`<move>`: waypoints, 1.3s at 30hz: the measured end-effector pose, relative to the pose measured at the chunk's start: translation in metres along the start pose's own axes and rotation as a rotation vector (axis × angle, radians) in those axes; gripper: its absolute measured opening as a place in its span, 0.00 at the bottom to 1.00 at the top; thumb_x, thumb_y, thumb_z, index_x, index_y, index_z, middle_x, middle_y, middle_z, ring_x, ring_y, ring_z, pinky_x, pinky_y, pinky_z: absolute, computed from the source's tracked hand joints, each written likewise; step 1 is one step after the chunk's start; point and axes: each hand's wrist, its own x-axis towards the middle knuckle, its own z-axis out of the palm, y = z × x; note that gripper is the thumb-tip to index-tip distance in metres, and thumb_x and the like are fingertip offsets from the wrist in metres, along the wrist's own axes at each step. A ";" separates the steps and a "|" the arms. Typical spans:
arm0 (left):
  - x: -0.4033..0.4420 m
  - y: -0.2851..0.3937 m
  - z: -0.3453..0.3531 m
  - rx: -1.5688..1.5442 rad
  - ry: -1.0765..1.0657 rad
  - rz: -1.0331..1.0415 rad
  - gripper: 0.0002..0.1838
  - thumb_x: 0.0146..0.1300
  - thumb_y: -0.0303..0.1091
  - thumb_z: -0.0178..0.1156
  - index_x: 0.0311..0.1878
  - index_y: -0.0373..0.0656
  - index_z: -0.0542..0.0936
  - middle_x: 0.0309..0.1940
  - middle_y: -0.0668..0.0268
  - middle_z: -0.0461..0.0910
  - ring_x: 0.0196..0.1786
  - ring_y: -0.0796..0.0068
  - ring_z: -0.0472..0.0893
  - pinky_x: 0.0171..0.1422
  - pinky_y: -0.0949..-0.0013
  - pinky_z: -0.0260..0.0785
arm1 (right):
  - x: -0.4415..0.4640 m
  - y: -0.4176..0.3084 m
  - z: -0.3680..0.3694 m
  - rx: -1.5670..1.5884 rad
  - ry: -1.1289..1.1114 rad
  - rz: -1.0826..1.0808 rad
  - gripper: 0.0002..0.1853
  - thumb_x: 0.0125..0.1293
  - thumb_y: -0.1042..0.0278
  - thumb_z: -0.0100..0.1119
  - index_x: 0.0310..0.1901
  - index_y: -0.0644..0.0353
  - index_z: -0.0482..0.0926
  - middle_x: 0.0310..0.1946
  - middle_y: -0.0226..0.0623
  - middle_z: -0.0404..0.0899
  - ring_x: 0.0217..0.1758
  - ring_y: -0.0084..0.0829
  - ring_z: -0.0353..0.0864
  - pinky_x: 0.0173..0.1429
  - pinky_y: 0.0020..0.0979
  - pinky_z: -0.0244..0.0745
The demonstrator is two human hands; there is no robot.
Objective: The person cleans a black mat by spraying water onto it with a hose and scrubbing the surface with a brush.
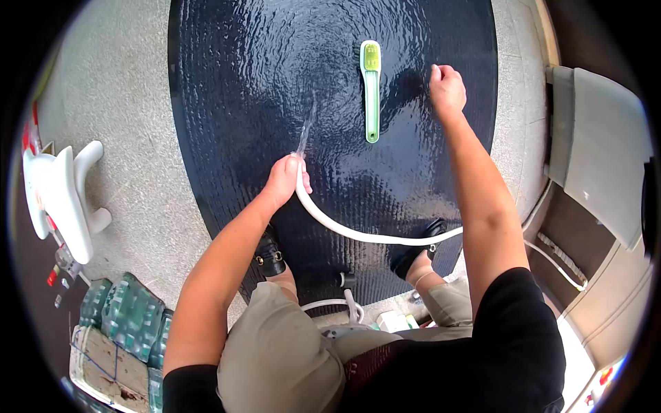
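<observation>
My left hand (284, 177) is closed around a white hose (358, 235) near its end. Clear water (307, 127) streams from the hose onto a dark ribbed mat (206, 124), whose surface is wet and rippled. On the mat, right of the stream, lies a green and white long-handled brush (372, 93) with its yellow-green head pointing away from me. My right hand (448, 89) is over the mat's right side, apart from the brush. Its fingers are curled in, and I see nothing in them.
A white plastic stool (65, 193) lies on its side at the left. Below it are packs of green bottles (131, 313) and a worn box (110, 368). A grey-white chair (602, 138) stands at the right. The hose runs across in front of my feet.
</observation>
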 end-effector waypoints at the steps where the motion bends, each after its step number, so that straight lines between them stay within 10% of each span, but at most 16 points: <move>1: -0.001 0.000 -0.001 -0.017 -0.001 -0.014 0.18 0.71 0.42 0.34 0.34 0.40 0.68 0.19 0.58 0.72 0.21 0.63 0.76 0.31 0.59 0.76 | -0.012 -0.030 -0.002 0.062 -0.145 0.045 0.25 0.66 0.41 0.50 0.47 0.55 0.78 0.41 0.46 0.82 0.46 0.47 0.81 0.51 0.44 0.74; 4: -0.002 -0.001 -0.001 0.007 0.008 -0.004 0.18 0.71 0.43 0.34 0.34 0.40 0.68 0.19 0.58 0.72 0.21 0.63 0.76 0.31 0.59 0.76 | -0.066 -0.085 0.017 0.105 -0.396 -0.056 0.41 0.58 0.34 0.58 0.66 0.52 0.61 0.52 0.48 0.78 0.55 0.46 0.79 0.57 0.43 0.72; 7: 0.000 -0.002 -0.001 -0.027 -0.003 -0.018 0.18 0.71 0.42 0.35 0.34 0.40 0.68 0.19 0.58 0.72 0.21 0.63 0.76 0.31 0.59 0.76 | -0.095 -0.088 0.046 0.166 -0.214 -0.127 0.41 0.63 0.58 0.58 0.74 0.49 0.47 0.48 0.51 0.74 0.46 0.49 0.80 0.51 0.46 0.75; 15: -0.003 -0.003 0.001 -0.099 0.063 0.019 0.16 0.68 0.41 0.36 0.32 0.41 0.68 0.17 0.57 0.72 0.20 0.62 0.76 0.30 0.59 0.75 | -0.136 -0.116 0.038 0.087 -0.322 -0.636 0.29 0.68 0.60 0.52 0.70 0.30 0.59 0.33 0.49 0.72 0.28 0.51 0.80 0.35 0.48 0.77; 23: -0.001 0.000 0.002 -0.098 0.061 0.021 0.18 0.70 0.42 0.35 0.33 0.39 0.69 0.18 0.57 0.72 0.21 0.62 0.76 0.31 0.59 0.77 | -0.100 -0.203 0.039 0.072 -0.346 -0.458 0.27 0.71 0.60 0.45 0.71 0.45 0.59 0.39 0.55 0.78 0.40 0.51 0.82 0.46 0.46 0.77; 29: -0.003 -0.003 0.000 -0.074 0.047 0.007 0.17 0.67 0.43 0.37 0.32 0.40 0.68 0.18 0.56 0.73 0.21 0.60 0.77 0.32 0.59 0.76 | -0.116 -0.168 0.014 -0.108 -0.502 -0.776 0.28 0.70 0.60 0.47 0.71 0.40 0.58 0.33 0.52 0.77 0.33 0.49 0.82 0.38 0.45 0.79; 32: -0.005 0.000 0.000 -0.056 0.039 0.020 0.17 0.69 0.41 0.37 0.33 0.39 0.69 0.19 0.57 0.72 0.20 0.63 0.76 0.31 0.60 0.76 | -0.033 -0.197 0.025 0.030 -0.305 -0.359 0.25 0.72 0.57 0.42 0.70 0.40 0.61 0.44 0.49 0.80 0.46 0.46 0.81 0.50 0.43 0.76; 39: -0.002 -0.007 0.006 -0.015 0.074 0.038 0.13 0.66 0.36 0.38 0.33 0.38 0.69 0.19 0.59 0.70 0.19 0.65 0.74 0.27 0.59 0.75 | -0.124 -0.158 0.027 0.030 -0.407 -0.315 0.30 0.71 0.58 0.44 0.74 0.41 0.52 0.37 0.56 0.78 0.38 0.50 0.83 0.47 0.46 0.78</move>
